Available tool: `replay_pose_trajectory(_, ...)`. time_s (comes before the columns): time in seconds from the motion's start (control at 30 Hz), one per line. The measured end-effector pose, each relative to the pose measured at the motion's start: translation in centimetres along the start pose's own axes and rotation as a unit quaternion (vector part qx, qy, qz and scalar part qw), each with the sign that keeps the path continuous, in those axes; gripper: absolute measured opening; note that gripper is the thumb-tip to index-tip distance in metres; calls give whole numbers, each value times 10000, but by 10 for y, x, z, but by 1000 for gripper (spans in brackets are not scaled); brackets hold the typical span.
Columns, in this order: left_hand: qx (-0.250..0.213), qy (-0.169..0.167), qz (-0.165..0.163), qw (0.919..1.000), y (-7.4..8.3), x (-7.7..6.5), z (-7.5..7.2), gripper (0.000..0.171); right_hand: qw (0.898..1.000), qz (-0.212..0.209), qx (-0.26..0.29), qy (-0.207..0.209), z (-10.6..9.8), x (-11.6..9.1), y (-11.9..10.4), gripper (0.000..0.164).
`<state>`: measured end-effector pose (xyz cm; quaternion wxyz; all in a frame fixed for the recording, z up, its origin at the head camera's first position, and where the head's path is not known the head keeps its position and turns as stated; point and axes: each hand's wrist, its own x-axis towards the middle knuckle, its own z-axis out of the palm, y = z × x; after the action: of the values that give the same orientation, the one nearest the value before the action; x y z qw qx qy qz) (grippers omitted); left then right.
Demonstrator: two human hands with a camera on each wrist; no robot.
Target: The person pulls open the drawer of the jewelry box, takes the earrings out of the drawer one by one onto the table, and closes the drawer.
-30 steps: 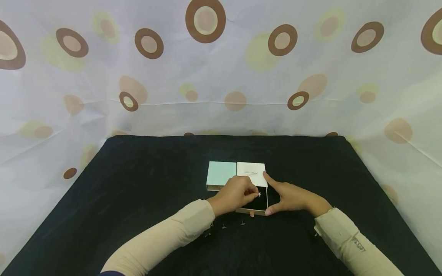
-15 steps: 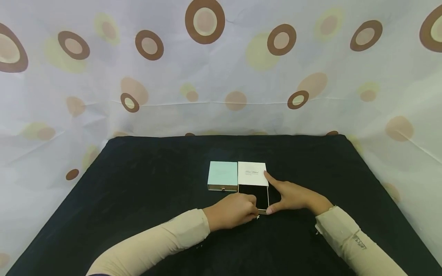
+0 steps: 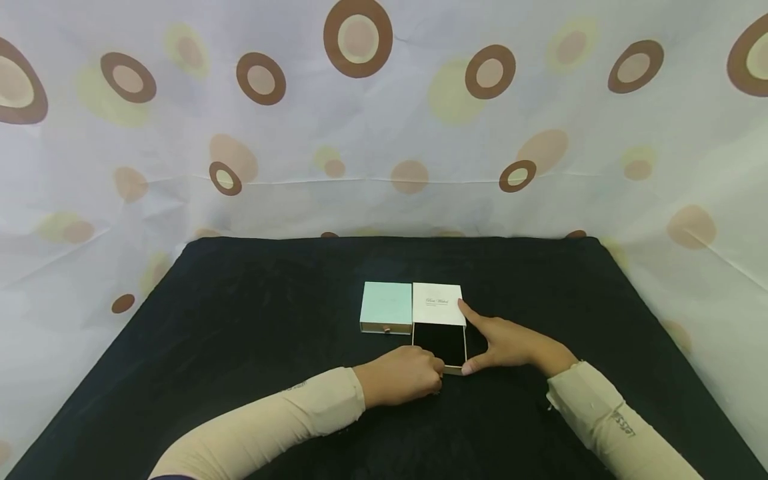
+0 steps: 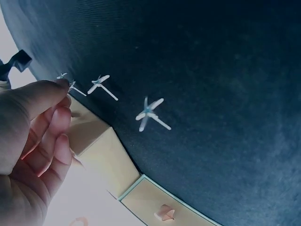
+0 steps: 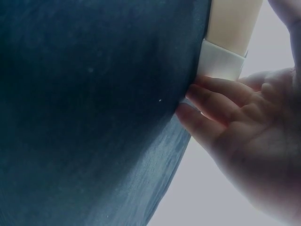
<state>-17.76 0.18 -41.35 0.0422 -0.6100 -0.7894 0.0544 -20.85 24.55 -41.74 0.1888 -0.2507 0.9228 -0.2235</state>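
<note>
My left hand, fingers curled, is low in front of the drawer box. In the left wrist view its thumb and fingertips pinch a small dragonfly-shaped ornament, partly hidden by the thumb. More silvery dragonfly-shaped ornaments lie on the black cloth nearby, one nearest the camera and another behind it. The white drawer box has its black-lined drawer pulled out toward me. My right hand, fingers spread, presses its right side, thumb at the drawer's front corner and index finger by the white top.
A mint-green box, its drawer pushed in, stands against the white box's left side, with a small pull tab at its front. Both rest on a table covered in black cloth. Behind hangs a white curtain with brown and tan circles.
My left hand has moved from over the open drawer, with the dragonfly-shaped ornament, down to the cloth in front of it. My right hand has stayed on the box.
</note>
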Motion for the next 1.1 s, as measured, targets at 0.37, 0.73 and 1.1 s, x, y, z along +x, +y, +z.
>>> replay_pose_trajectory(0.37,79,5,-139,9999,0,1,3,10,10000,-28,10,10,2,1,4,122)
replay_pose_trajectory(0.73,-498,71,-267,9984,-2,2,-3,7,10000,-40,36,26,2,1,4,121)
replay_pose_trajectory(1.1,-1229,8,-1009,9873,-16,6,-16,54,10000,-12,43,-9,2,2,3,122)
